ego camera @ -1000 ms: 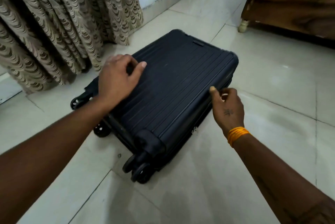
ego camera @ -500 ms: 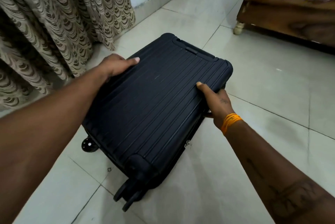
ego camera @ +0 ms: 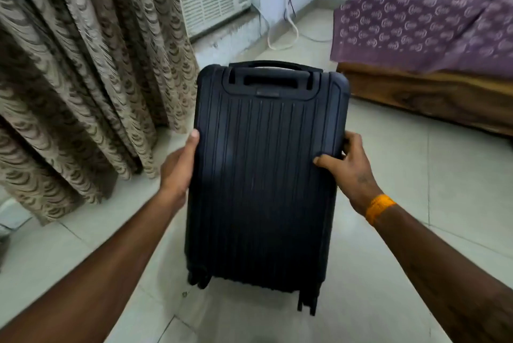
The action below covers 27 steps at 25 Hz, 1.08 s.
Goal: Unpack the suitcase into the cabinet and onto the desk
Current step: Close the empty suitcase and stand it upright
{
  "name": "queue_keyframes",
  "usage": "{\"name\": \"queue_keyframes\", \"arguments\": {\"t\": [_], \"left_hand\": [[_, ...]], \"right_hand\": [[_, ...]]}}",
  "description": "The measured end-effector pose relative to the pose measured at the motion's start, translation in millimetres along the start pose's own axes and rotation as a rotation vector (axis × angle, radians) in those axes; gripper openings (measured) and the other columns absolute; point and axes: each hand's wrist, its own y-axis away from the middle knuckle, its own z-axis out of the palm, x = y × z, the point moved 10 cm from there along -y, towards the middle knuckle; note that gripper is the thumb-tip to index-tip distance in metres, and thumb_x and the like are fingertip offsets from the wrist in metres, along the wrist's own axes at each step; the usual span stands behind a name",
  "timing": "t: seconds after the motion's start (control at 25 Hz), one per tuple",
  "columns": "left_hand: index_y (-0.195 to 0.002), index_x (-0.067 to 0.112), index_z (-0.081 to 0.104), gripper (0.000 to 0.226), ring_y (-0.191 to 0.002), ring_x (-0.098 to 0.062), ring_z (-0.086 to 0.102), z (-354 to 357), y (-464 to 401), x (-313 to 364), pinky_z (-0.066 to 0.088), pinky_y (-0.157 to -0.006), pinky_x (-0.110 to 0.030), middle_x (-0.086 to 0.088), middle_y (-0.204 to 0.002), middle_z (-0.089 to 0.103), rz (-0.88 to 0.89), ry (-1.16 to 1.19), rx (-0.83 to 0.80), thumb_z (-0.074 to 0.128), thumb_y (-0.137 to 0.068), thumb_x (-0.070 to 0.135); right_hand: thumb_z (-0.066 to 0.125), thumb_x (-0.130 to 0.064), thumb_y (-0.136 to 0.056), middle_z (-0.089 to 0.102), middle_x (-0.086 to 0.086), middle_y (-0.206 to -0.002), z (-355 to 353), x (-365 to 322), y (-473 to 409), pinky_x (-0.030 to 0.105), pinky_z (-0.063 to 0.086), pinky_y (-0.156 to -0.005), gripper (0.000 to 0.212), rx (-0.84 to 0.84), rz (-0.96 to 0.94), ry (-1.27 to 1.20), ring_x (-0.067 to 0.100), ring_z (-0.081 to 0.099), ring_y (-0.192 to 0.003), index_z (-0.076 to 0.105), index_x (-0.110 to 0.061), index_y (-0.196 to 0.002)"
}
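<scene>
Suitcase [ego camera: 263, 176], dark and ribbed, stands closed in the centre of the frame, wheels down near the tiled floor [ego camera: 416, 190], its top handle toward the upper middle. The left hand [ego camera: 177, 167] grips its left edge, the right hand [ego camera: 347, 167] grips its right edge. Patterned curtains [ego camera: 83, 65] hang at upper left; a bed [ego camera: 430, 37] sits at upper right.

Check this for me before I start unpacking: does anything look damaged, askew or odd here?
Nothing stands out. The dark blue suitcase is closed, its ribbed shell unbroken where visible, gripped by the left hand and right hand at its sides. Its carry handle sits flat.
</scene>
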Motion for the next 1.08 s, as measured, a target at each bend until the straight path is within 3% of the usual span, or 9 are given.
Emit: {"name": "queue_keyframes", "arguments": {"t": [0.04,0.12,0.2,0.32,0.48,0.72,0.84,0.96,1.08], "left_hand": [[-0.096,0.042,0.075,0.069,-0.112,-0.019,0.069,3.9,10.7,11.9,0.053,-0.104,-0.047,0.009,-0.115,0.075,-0.003,0.067,-0.013,0.049,-0.068,0.100],[-0.110,0.032,0.075,0.080,-0.106,-0.019,0.073,13.9,26.7,25.5,0.055,-0.100,-0.045,0.003,-0.113,0.078,-0.046,0.186,-0.047,0.043,-0.076,0.097],[-0.111,0.028,0.075,0.078,-0.101,-0.019,0.075,23.2,44.0,35.3,0.057,-0.094,-0.041,0.003,-0.105,0.081,-0.071,0.249,-0.053,0.037,-0.084,0.091],[-0.110,0.035,0.074,0.065,-0.110,-0.018,0.072,34.9,69.6,30.4,0.054,-0.099,-0.042,0.008,-0.108,0.080,-0.082,0.292,-0.023,0.033,-0.094,0.082],[-0.111,0.029,0.075,0.053,-0.113,-0.018,0.070,46.1,85.4,27.0,0.049,-0.111,-0.046,0.003,-0.112,0.079,-0.091,0.377,-0.011,0.036,-0.105,0.064],[-0.122,0.030,0.072,0.054,-0.112,-0.017,0.071,41.1,88.3,41.7,0.051,-0.107,-0.047,0.005,-0.115,0.078,-0.035,0.326,-0.012,0.036,-0.103,0.065],[-0.119,0.031,0.072,0.061,-0.109,-0.019,0.072,34.4,83.2,48.8,0.056,-0.100,-0.047,0.004,-0.114,0.078,-0.020,0.262,0.035,0.037,-0.095,0.075],[-0.119,0.031,0.066,0.052,-0.109,-0.026,0.071,31.3,80.1,53.7,0.059,-0.095,-0.051,-0.002,-0.116,0.073,0.010,0.218,0.097,0.043,-0.094,0.070],[-0.133,0.025,0.063,0.041,-0.119,-0.017,0.061,1.7,91.0,116.3,0.049,-0.109,-0.044,0.001,-0.129,0.065,0.281,0.045,0.335,0.050,-0.104,0.051]], "right_hand": [[0.077,-0.024,-0.091,0.063,-0.003,-0.130,-7.6,-15.5,1.3,0.033,0.057,-0.096,0.049,0.001,-0.031,-0.048,0.008,0.066,-0.112,0.049,-0.019,-0.131],[0.066,-0.048,-0.097,0.065,0.004,-0.125,-27.3,-38.5,2.7,0.045,0.056,-0.100,0.039,0.060,-0.026,-0.133,0.023,0.064,-0.119,0.053,-0.018,-0.117],[0.053,-0.068,-0.094,0.064,0.010,-0.129,-45.4,-49.4,6.8,0.053,0.054,-0.100,0.058,0.098,0.010,-0.169,0.034,0.060,-0.124,0.055,-0.016,-0.119],[0.039,-0.068,-0.101,0.065,-0.006,-0.133,-60.2,-42.5,25.7,0.040,0.051,-0.099,0.057,0.116,0.044,-0.281,0.022,0.060,-0.127,0.059,-0.029,-0.137],[0.036,-0.084,-0.081,0.064,-0.006,-0.141,-76.5,-32.6,35.8,0.045,0.046,-0.110,0.081,0.130,0.085,-0.347,0.019,0.060,-0.129,0.058,-0.036,-0.143],[0.034,-0.066,-0.104,0.069,-0.006,-0.129,-93.8,-50.7,31.3,0.041,0.053,-0.096,0.049,0.102,0.041,-0.233,0.020,0.064,-0.121,0.064,-0.035,-0.128],[0.045,-0.062,-0.096,0.068,-0.009,-0.130,-103.7,-76.3,11.5,0.044,0.053,-0.100,0.049,0.130,-0.097,-0.169,0.020,0.061,-0.125,0.062,-0.031,-0.131],[0.053,-0.053,-0.092,0.070,-0.012,-0.126,-111.7,-102.8,-2.7,0.045,0.051,-0.108,0.044,0.222,-0.187,0.019,0.009,0.063,-0.117,0.068,-0.033,-0.128],[0.066,-0.041,-0.094,0.068,-0.004,-0.121,-110.8,-159.0,0.5,0.039,0.053,-0.100,0.035,0.335,-0.469,0.311,0.011,0.062,-0.110,0.070,-0.024,-0.124]]}}
